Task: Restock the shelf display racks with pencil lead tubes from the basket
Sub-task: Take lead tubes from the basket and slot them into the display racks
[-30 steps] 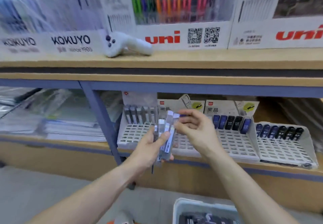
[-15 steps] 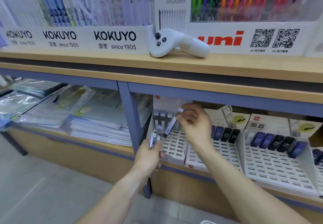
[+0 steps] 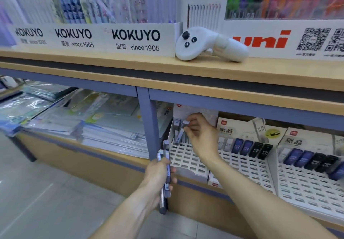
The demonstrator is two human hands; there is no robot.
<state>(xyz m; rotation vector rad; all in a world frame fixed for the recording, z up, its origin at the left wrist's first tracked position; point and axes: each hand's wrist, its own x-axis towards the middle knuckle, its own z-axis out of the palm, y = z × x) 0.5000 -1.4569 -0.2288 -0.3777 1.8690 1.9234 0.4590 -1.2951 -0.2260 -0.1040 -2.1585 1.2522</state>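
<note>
One tube [image 3: 180, 136] pulled from the bundle and carried up to the left rack [image 3: 186, 161] within the last second. Pinched now near its cap between thumb and fingertips of the right hand [image 3: 200, 136]. Slanted, lower end down at the rack's back row, just beside the few tubes already standing there. Cannot tell whether seated in a slot or only touching the grid, too blurred at that spot.

Gripped in the left hand [image 3: 158, 173], fingers curled round: the bundle of spare tubes [image 3: 166, 164], upright. Dropped lower than a second ago, now just in front of the rack's front lip and beside the blue post [image 3: 149, 127]. Hands close together back then, apart now. No basket in sight any more, after a swing of the view to the left.

Judged for the job: one more placement nearly finished, release not yet made. Several tubes left in the bundle and most of the left rack's grid bare, so many repeats ahead. Likely next: stand the tube upright against its neighbours, let go, reach back to the bundle. Worth watching: a slanted tube knocking over the row beside it.

Untouched throughout: the middle rack [image 3: 245, 166] with dark tubes along its back, and a white controller [image 3: 204, 43] lying on the upper shelf [image 3: 111, 65].
</note>
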